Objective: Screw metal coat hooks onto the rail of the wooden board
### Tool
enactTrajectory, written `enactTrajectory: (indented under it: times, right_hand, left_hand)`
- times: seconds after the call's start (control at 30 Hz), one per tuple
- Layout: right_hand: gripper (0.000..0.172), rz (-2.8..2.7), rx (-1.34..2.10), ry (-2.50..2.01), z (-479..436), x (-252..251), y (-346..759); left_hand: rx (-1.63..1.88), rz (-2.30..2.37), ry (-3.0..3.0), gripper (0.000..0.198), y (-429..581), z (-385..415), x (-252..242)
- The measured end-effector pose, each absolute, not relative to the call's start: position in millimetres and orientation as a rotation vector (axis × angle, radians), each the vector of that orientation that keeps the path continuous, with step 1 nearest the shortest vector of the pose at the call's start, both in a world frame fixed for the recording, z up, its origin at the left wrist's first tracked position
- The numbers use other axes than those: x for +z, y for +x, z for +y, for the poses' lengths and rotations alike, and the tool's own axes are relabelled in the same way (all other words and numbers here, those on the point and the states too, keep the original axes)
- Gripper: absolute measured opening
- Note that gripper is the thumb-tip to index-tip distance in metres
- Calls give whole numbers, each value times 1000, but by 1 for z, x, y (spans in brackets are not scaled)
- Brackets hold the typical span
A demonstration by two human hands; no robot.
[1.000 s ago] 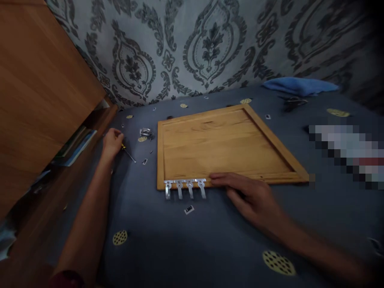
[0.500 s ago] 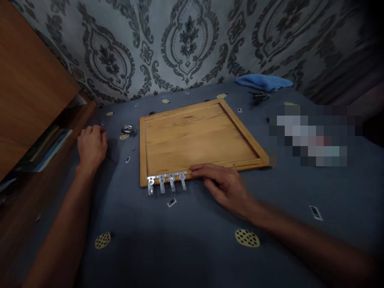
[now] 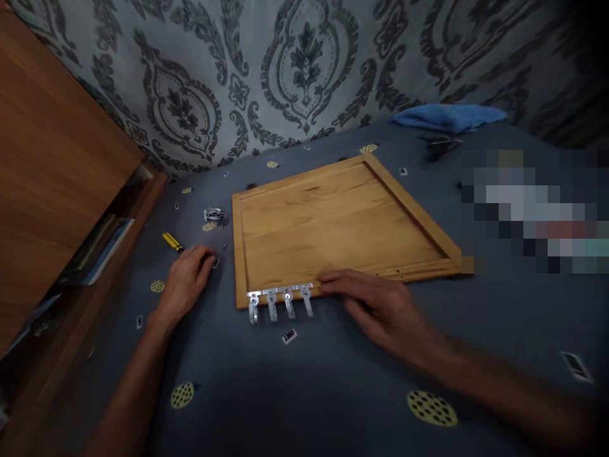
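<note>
A framed wooden panel lies on the blue patterned cloth. Along the left part of its near edge lies a metal hook rail, its several hooks hanging over the side. My right hand holds the rail's right end against the frame, fingertips on top and thumb lower by the edge. To the left of the panel, my left hand is low over the cloth, fingers loosely bent and apart. Just behind it shows the yellow handle of a screwdriver; the hand hides its shaft. A tiny dark piece, perhaps a screw, lies ahead of the fingertips.
Another shiny metal piece lies left of the panel. A blue cloth and a dark tool-like object are at the back right. A wooden cabinet with books stands left; a patterned curtain hangs behind. The right side is pixelated.
My left hand has moved nearer and to the right, off the screwdriver handle, which now shows. My right hand stays at the rail. The view has shifted slightly.
</note>
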State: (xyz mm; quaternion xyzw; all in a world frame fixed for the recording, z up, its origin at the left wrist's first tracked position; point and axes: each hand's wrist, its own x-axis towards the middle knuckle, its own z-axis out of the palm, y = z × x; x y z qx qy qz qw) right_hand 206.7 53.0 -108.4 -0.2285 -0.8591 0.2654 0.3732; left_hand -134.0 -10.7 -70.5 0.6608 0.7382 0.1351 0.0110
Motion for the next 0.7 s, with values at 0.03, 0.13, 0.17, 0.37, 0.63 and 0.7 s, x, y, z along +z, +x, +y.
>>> enactTrajectory:
  times: [0.03,0.13,0.17,0.37,0.63,0.7]
  right_hand:
    - [37,-2200,691,-588,53,-109,207]
    - [38,-2185,715,-598,52,-108,206]
    - [38,-2177,713,-597,51,-108,205]
    - [37,-2172,713,-606,51,-108,205]
    - [36,-2191,720,-639,50,-110,206]
    - [35,-2187,719,-634,50,-110,207]
  left_hand:
    - [397,2286,2058,32,-134,-11,-69]
    - [336,2255,2040,32,-134,-11,-65]
    - [316,2255,2031,32,-136,-12,-65]
    - [223,2294,1968,29,-143,-11,-65]
    - [115,2284,1947,26,-139,-15,-56]
    - [118,2281,1948,25,-138,-16,-56]
